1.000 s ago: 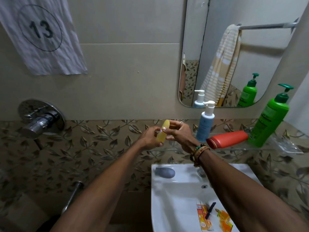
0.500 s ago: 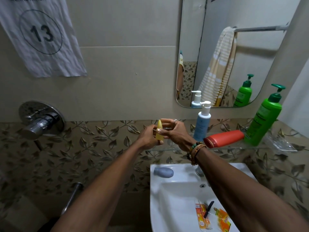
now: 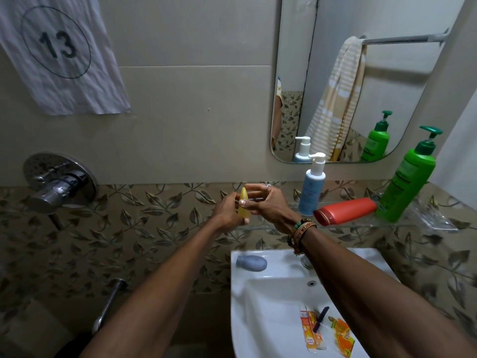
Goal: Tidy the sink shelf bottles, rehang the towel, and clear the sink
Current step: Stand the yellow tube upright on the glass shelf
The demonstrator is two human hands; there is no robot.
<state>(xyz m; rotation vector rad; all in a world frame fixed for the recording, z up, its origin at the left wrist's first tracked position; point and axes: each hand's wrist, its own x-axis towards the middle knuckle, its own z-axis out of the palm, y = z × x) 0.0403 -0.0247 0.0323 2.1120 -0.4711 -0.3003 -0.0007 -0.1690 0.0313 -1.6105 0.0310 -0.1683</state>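
Observation:
Both hands hold a small yellow bottle [image 3: 243, 206] upright just left of the glass shelf [image 3: 361, 224]. My left hand [image 3: 227, 211] grips its lower body; my right hand [image 3: 268, 204] holds it with thumb and fingers near the top. On the shelf a blue pump bottle [image 3: 311, 189] stands, an orange-red bottle [image 3: 346, 211] lies on its side, and a green pump bottle [image 3: 407, 184] stands at the right. A striped towel [image 3: 333, 104] hanging on a rail shows in the mirror. The white sink [image 3: 247, 306] holds orange sachets [image 3: 313, 334] and a dark razor [image 3: 320, 319].
A grey-blue bottle [image 3: 251, 263] lies on the sink's back-left rim. A chrome wall valve [image 3: 58, 186] sticks out at the left. A paper sign marked 13 [image 3: 59, 50] hangs top left. Crumpled clear plastic [image 3: 433, 218] lies on the shelf's right end.
The yellow bottle has turned from tilted to upright between my hands. The view has shifted slightly; both hands stay in the same spot by the shelf.

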